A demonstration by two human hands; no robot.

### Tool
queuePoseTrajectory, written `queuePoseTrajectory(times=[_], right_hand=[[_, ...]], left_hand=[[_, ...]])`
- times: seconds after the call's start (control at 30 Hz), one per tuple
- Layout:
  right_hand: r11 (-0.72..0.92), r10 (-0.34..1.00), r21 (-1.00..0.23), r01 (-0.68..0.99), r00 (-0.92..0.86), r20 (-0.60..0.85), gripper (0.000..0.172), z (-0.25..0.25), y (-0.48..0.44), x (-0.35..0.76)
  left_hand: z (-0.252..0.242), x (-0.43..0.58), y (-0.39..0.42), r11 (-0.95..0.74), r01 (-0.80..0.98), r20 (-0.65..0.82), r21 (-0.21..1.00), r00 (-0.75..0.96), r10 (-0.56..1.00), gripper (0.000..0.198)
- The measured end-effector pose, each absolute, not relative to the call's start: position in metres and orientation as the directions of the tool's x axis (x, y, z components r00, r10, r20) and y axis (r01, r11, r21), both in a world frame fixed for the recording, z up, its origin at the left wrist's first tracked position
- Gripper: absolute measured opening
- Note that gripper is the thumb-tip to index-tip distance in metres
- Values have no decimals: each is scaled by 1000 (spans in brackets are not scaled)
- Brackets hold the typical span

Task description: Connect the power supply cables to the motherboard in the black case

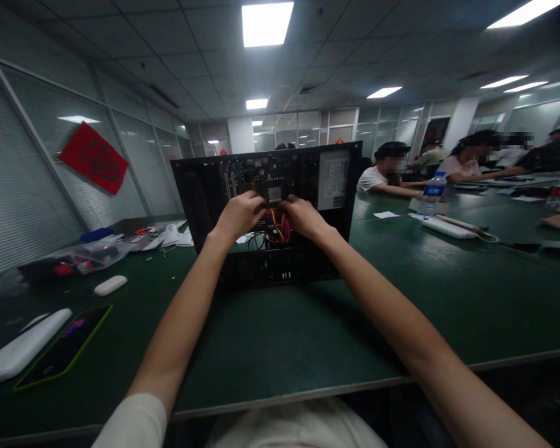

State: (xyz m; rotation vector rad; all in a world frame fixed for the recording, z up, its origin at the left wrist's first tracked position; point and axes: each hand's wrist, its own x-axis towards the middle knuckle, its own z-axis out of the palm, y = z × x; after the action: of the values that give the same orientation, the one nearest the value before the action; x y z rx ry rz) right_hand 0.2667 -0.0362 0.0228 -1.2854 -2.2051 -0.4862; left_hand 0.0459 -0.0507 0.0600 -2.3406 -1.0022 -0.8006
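Observation:
An open black computer case [197, 211] stands upright in front of me, its inside facing me. My left hand [241, 214] reaches into it with bent, closed fingers, just left of a pale square part [274, 195] on the motherboard [261, 171]. On that part's right side, my right hand [304, 216] is closed too, fingertips pointing inward. Whatever the fingertips grip is too small and dark to make out. Below and between the hands hang red and yellow cables [280, 227]. The silver power supply [335, 180], with a label, fills the upper right of the case.
On the green table [280, 348] lie a phone [65, 348], a white device [25, 348], a small white case [111, 285] and plastic bags [84, 255] at left. A water bottle [433, 194] stands right, near a white power strip [448, 228]. Several people sit beyond.

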Motion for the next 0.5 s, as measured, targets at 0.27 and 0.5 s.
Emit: queuePoseTrajectory(times=[0.27, 0.5], right_hand=[[415, 844, -91, 905, -345, 411, 32, -7, -5, 276], [428, 836, -69, 901, -366, 410, 29, -8, -11, 273]], left_hand=[[19, 64, -17, -551, 819, 458, -159, 556, 694, 27], [9, 69, 5, -573, 801, 365, -175, 593, 718, 27]])
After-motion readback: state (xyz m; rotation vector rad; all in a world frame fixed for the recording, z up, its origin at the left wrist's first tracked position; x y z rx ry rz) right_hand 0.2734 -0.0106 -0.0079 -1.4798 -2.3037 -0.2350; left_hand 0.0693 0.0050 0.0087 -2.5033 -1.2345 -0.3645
